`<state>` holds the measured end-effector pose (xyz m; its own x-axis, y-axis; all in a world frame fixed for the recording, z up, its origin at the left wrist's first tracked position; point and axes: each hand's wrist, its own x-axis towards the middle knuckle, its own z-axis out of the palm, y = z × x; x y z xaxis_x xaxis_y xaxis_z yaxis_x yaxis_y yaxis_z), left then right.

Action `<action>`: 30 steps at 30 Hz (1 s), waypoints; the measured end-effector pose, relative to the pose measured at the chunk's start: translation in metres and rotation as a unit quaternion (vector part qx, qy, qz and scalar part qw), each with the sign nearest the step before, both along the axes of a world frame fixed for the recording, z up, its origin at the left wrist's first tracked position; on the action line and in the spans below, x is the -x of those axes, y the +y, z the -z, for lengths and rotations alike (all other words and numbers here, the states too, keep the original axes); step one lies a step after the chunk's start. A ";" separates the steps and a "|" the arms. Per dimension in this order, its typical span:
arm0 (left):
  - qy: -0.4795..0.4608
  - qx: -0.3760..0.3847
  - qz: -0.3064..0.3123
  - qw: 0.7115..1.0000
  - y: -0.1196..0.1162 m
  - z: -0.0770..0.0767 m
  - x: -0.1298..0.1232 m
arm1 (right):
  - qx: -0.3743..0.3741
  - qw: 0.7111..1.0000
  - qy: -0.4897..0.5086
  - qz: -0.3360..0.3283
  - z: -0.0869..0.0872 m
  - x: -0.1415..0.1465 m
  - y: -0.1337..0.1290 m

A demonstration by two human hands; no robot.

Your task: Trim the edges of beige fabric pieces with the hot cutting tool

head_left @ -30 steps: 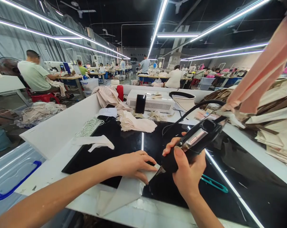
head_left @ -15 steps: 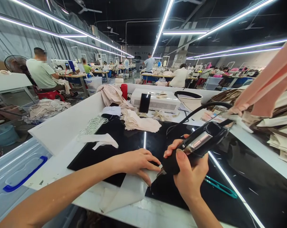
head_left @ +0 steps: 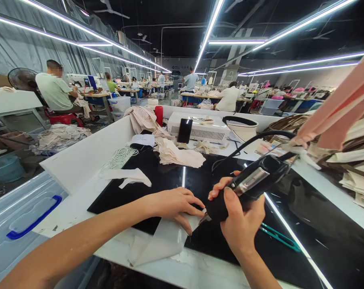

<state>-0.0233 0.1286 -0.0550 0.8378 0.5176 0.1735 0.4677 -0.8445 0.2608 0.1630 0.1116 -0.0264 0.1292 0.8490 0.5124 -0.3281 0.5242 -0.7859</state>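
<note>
My left hand (head_left: 180, 208) lies flat with its fingers spread on a thin whitish sheet (head_left: 162, 243), which rests on a glossy black board (head_left: 302, 200) and hangs over its near edge. Wrapped round a black corded hand tool (head_left: 248, 186) is my right hand (head_left: 242, 212). The tool's narrow metal tip points left and meets the edge of the sheet beside my left fingertips. To the right of my right hand, a teal tool (head_left: 280, 237) lies on the board.
Behind the board are a cream fabric stack (head_left: 180, 154), a phone (head_left: 185, 130) and a white box (head_left: 206, 126). Pink fabric (head_left: 335, 100) hangs at the right. A lidded plastic bin (head_left: 28, 208) stands at the left. Several people sit or stand farther back.
The whole view has shifted slightly. Both hands and the tool keep nearly the same places on the sheet. The seated person at the far left has raised a hand a little.
</note>
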 end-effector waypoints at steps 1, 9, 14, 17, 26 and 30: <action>-0.004 0.002 0.000 1.000 0.000 0.000 0.000 | 0.004 1.000 0.004 0.000 -0.001 0.000 -0.001; -0.007 0.006 -0.003 1.000 -0.001 -0.004 0.000 | 0.006 1.000 0.011 -0.018 0.002 0.004 -0.010; -0.005 0.015 0.007 1.000 -0.003 -0.011 0.000 | 0.000 1.000 0.005 -0.022 0.002 0.006 -0.010; 0.010 0.036 0.006 0.999 -0.003 -0.013 0.001 | 0.010 0.999 0.019 -0.026 0.000 0.007 -0.013; 0.003 0.062 0.006 0.998 0.000 -0.007 0.003 | 0.003 0.998 0.038 -0.047 -0.001 0.012 -0.023; -0.003 0.063 0.019 0.998 0.000 -0.007 0.002 | 0.003 0.998 0.036 -0.047 0.001 0.013 -0.023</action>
